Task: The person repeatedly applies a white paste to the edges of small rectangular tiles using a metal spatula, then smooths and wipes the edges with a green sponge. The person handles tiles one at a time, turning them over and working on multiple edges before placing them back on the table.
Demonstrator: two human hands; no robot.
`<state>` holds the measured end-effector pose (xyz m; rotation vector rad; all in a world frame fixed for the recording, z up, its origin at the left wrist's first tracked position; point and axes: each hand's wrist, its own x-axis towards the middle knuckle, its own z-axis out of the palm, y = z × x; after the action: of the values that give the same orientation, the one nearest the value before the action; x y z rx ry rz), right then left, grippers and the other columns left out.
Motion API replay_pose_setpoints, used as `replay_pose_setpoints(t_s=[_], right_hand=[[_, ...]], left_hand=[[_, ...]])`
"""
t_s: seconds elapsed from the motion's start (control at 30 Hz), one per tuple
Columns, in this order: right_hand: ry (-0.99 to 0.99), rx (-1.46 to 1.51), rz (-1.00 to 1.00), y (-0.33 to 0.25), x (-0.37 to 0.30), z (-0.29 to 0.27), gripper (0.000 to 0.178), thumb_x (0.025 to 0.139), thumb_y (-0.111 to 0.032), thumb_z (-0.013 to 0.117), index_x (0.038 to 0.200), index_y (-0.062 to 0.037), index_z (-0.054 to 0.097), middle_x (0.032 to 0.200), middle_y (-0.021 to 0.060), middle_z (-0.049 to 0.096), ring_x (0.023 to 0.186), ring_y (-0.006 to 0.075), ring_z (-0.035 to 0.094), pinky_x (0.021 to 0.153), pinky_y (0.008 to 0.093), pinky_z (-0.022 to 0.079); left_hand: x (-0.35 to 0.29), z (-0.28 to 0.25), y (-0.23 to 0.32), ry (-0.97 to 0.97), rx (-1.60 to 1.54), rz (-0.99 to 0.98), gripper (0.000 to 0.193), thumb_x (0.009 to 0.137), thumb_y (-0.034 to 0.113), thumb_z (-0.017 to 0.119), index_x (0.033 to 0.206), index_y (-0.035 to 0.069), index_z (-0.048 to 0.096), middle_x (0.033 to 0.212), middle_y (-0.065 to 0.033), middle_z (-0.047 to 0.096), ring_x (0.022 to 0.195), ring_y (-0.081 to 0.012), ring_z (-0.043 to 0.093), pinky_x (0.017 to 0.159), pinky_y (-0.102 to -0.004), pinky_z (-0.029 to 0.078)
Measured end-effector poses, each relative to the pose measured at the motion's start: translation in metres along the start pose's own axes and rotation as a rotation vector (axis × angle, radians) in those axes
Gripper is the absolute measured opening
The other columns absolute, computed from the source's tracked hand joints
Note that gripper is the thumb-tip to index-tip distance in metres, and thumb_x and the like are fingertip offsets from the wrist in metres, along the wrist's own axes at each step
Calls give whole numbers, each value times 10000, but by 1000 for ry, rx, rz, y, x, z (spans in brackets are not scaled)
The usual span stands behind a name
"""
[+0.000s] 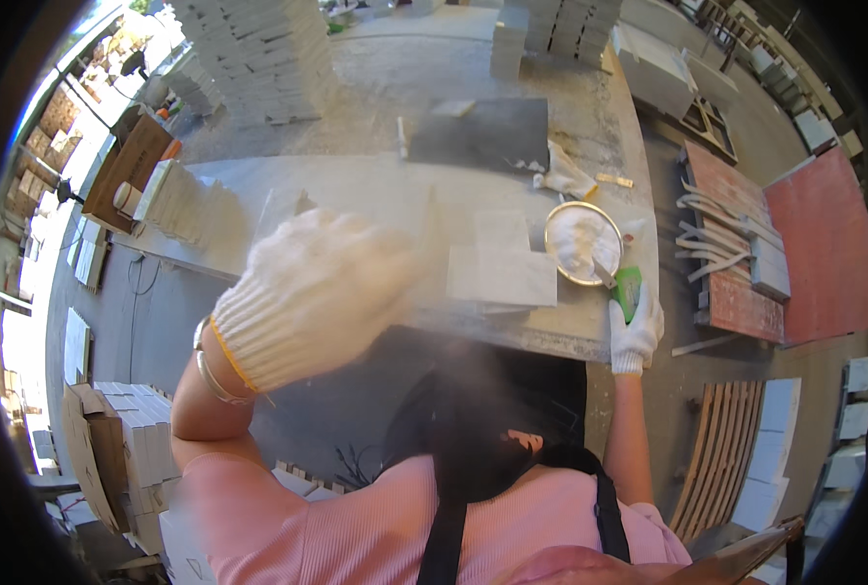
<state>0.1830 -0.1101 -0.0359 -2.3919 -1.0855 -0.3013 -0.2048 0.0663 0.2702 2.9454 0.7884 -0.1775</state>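
My right hand (638,330), in a white knit glove, grips the green handle of a putty knife (628,295) at the table's right edge. The knife's metal blade dips into white paste or powder (580,237) in a round bowl with a gold-coloured rim (549,255). Raised over the table's left part is my left hand (322,288), also gloved. Motion smears its fingers, so I cannot see whether they hold anything. Pale flat tiles (502,276) lie overlapping on the table between the hands, left of the bowl.
Beyond the tiles lies a dark slab (481,134), with a crumpled glove (570,175) beside it. Tall tile stacks (258,58) stand at the far left, and a row of tiles (175,200) nearer. A reddish board (824,249) and a wooden pallet (716,453) are right of the table.
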Motion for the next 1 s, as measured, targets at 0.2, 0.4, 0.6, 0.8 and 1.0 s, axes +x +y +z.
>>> replay_pose_setpoints(t_s=[0.2, 0.4, 0.6, 0.8, 1.0], right_hand=[[47, -45, -22, 3, -1, 2, 771, 801, -376, 816, 1457, -91, 530, 1374, 188, 593, 1281, 409, 536, 1093, 513, 413], [72, -59, -46, 4, -3, 4, 784, 806, -370, 814, 1474, -89, 514, 1404, 193, 575, 1302, 408, 518, 1109, 518, 392], [29, -35, -12, 4, -1, 3, 805, 786, -336, 817, 1489, -105, 502, 1448, 183, 547, 1330, 417, 494, 1123, 510, 385], [54, -17, -36, 5, 0, 4, 795, 786, -322, 821, 1480, -95, 505, 1445, 184, 548, 1318, 423, 501, 1119, 515, 387], [48, -50, -42, 6, 0, 4, 796, 811, -366, 797, 1492, -88, 494, 1409, 214, 565, 1275, 438, 517, 1085, 527, 409]], left_hand=[[7, -40, 19, 53, 137, 94, 309, 824, 249, 740, 1112, 150, 689, 1096, -34, 684, 994, -277, 670, 834, -437, 534], [-1, -73, 50, -19, 281, 182, 296, 828, 264, 740, 1099, 156, 689, 1036, -23, 683, 909, -267, 682, 756, -427, 553], [-3, -72, 48, -101, 146, 166, 288, 835, 273, 736, 1095, 157, 689, 998, -21, 692, 872, -268, 690, 723, -418, 561], [11, -57, 19, -43, 233, 59, 300, 846, 285, 731, 1110, 147, 693, 1013, -32, 723, 897, -278, 710, 725, -418, 566], [-15, -73, 27, 79, 231, -26, 381, 815, 289, 765, 1163, 152, 693, 1075, -29, 736, 976, -272, 706, 809, -404, 544]])
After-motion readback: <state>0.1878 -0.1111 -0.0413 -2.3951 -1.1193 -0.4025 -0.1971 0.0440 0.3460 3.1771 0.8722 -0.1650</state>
